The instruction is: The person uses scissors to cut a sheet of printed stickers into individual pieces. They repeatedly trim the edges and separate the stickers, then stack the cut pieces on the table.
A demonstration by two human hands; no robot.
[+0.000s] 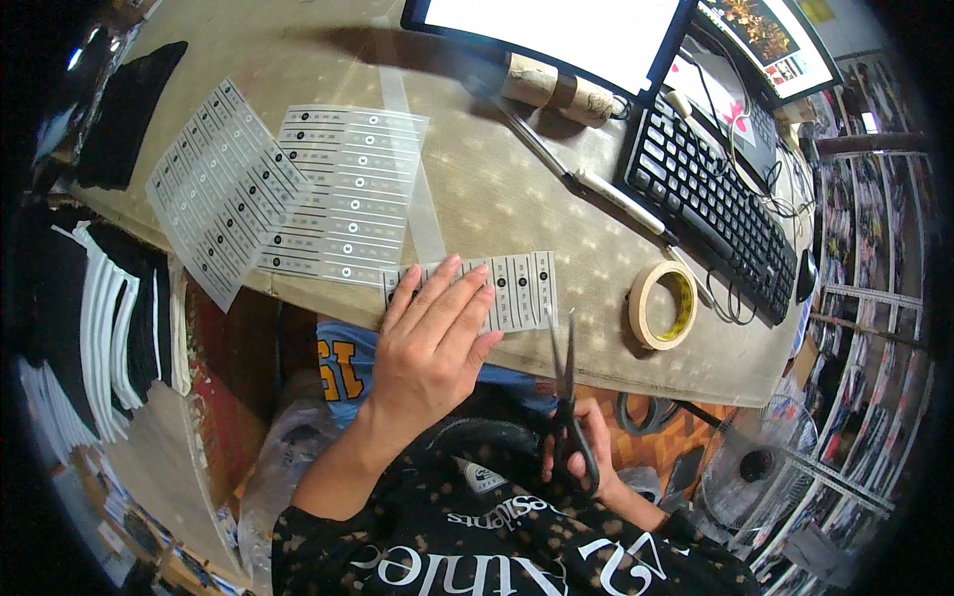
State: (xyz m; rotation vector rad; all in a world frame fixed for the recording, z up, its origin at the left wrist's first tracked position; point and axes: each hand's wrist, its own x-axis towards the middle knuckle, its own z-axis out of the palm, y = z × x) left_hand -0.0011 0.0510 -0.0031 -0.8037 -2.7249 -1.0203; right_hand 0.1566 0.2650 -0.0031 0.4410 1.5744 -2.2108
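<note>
My left hand (pixel 432 343) lies flat, fingers apart, on a small printed label sheet (pixel 522 287) at the table's near edge. My right hand (pixel 585 451) holds black-handled scissors (pixel 566 395) by the loops. Their blades are slightly apart and point up the picture, tips beside the small sheet's right end. Two larger label sheets lie to the left: one upright in view (pixel 365 197), the other slanted (pixel 223 194), overlapping the first and reaching past the table edge. The sheets bear rows of printed size marks.
A masking tape roll (pixel 639 305) stands right of the small sheet. Beyond are a white pen (pixel 618 200), a black keyboard (pixel 715 212), a mouse (pixel 806 276) and a monitor (pixel 551 22). Black fabric (pixel 127 119) lies at far left, folded garments (pixel 108 320) below it, a fan (pixel 756 465) at lower right.
</note>
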